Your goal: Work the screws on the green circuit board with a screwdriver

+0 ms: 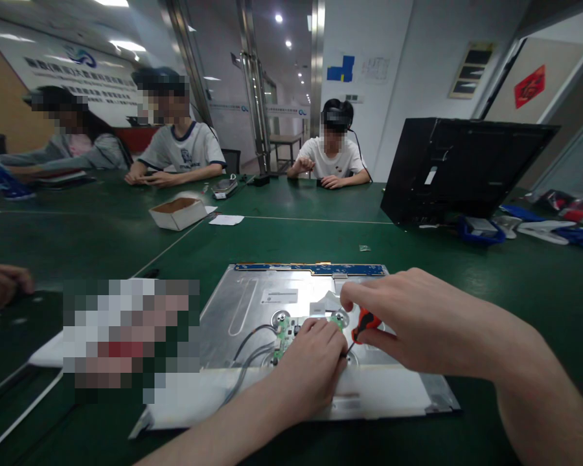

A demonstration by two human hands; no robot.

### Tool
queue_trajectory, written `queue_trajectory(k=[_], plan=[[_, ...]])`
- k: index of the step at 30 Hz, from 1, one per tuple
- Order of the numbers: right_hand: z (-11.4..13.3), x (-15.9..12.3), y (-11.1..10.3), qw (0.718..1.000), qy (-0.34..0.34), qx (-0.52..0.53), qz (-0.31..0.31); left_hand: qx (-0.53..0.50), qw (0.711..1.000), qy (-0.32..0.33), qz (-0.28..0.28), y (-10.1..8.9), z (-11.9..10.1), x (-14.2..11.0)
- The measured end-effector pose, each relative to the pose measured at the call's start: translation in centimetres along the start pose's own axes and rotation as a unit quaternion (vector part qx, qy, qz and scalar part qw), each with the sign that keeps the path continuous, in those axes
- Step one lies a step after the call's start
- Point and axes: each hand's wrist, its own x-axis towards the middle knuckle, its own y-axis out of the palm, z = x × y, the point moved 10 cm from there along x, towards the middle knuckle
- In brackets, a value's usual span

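Note:
A flat metal display panel (252, 304) lies on the table before me, with a blue circuit strip (291, 269) along its far edge. A small green circuit board (287, 331) sits on the panel's middle, partly covered by my left hand (315, 356). That hand is closed over the board, fingertips hidden. My right hand (408, 317) grips the handle of an orange-red screwdriver (365, 323). Its thin shaft slants down toward my left fingers at the board's right edge; the tip is hidden. Grey cables (252, 356) run from the board's left side.
A large black monitor casing (457, 168) stands at the back right, beside a blue tray (480, 230). An open cardboard box (179, 213) is at back left. A person's hand (2, 285) rests at far left. Several people sit around the green table (301, 239).

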Motion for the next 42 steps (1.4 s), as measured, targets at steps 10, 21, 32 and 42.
queue_trajectory(k=[10, 21, 32, 42], plan=[[0.1, -0.1, 0.0, 1.0, -0.002, -0.005, -0.01, 0.016, 1.0, 0.001, 0.002, 0.3, 0.1, 0.1], [0.2, -0.1, -0.1, 1.0, -0.003, -0.003, -0.011, -0.005, 1.0, 0.007, 0.0, -0.1, -0.1, 0.0], [0.3, 0.0, -0.3, 1.0, -0.001, -0.008, -0.019, -0.003, 1.0, 0.006, 0.003, -0.1, -0.1, 0.0], [-0.6, 0.3, -0.2, 0.998, 0.039, -0.038, -0.019, -0.023, 1.0, 0.003, 0.003, -0.5, -0.1, -0.1]])
